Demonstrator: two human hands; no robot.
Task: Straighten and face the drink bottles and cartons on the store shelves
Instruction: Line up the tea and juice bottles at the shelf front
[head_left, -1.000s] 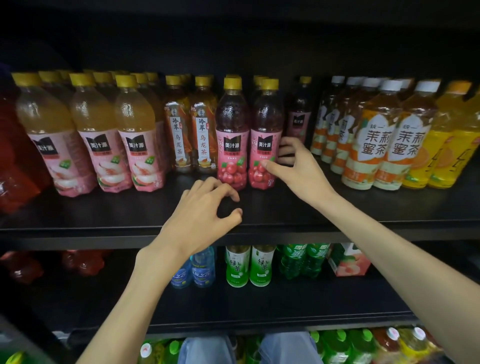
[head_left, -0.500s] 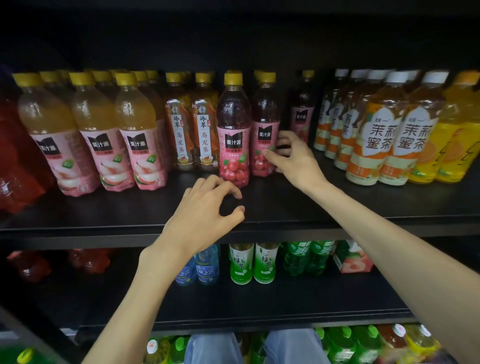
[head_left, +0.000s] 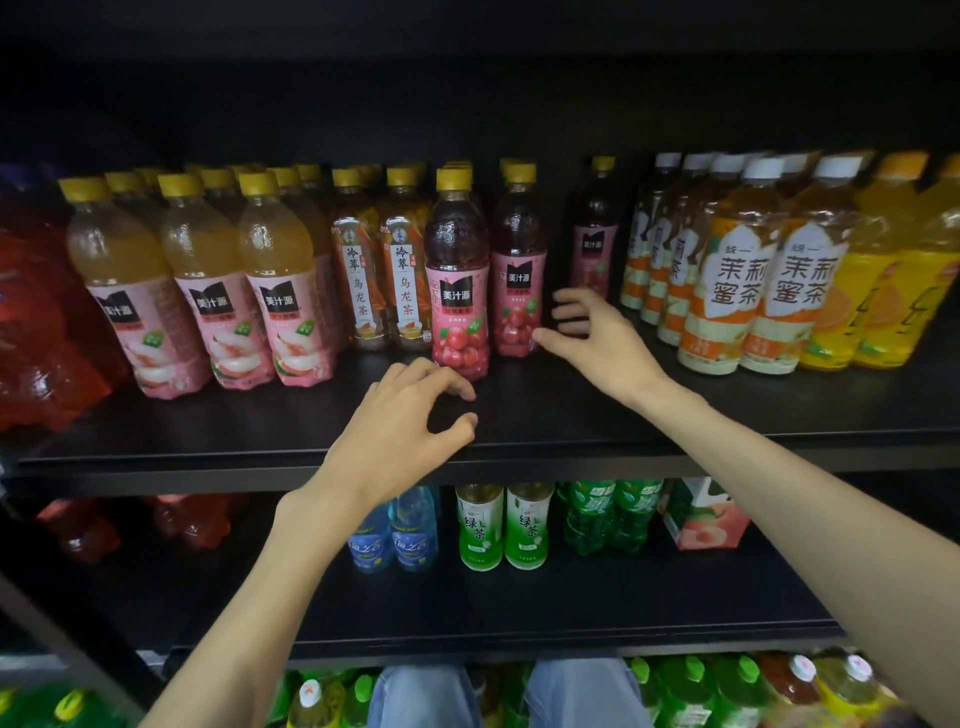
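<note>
Two red cherry-drink bottles with yellow caps stand mid-shelf. The front one (head_left: 457, 291) is nearest the edge; the second (head_left: 519, 280) stands just right of it and further back. My right hand (head_left: 597, 348) is beside the second bottle: its thumb tip touches the label's lower right, and its fingers are spread in the dark gap to the right, off the bottle. My left hand (head_left: 400, 431) hovers over the shelf in front of the front bottle, fingers loosely curled, holding nothing. A third bottle of the same drink (head_left: 595, 244) stands deep in the gap.
Peach-drink bottles (head_left: 280, 301) and oolong tea bottles (head_left: 358, 280) line the left; jasmine tea bottles (head_left: 727, 291) and orange drinks (head_left: 872, 291) the right. The black shelf (head_left: 675, 431) has a bare front strip. Green tea bottles (head_left: 480, 525) and a peach carton (head_left: 701, 519) stand below.
The second red bottle has gone further back on the shelf with my right hand. That hand's fingers have come away from behind it. My left hand has stayed almost still.
</note>
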